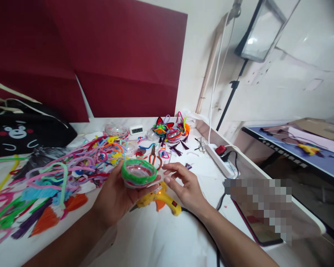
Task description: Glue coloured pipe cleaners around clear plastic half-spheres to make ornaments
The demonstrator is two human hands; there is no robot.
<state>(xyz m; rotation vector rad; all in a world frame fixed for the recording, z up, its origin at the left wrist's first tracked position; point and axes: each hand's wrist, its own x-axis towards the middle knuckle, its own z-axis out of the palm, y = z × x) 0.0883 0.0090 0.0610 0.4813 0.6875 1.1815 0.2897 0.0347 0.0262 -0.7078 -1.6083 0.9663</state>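
Observation:
My left hand is closed around a clear plastic half-sphere whose rim is wrapped in green and pink pipe cleaner; I hold it up above the white table. Just to its right, my right hand hovers with fingers spread and nothing in it. Beneath both hands lies a yellow glue gun with its cord trailing toward me.
A big tangle of coloured pipe cleaners covers the table's left. Red scissors, finished ornaments, a small clock and a power strip lie further back. A black bear-face bag sits at the far left, a phone at the right.

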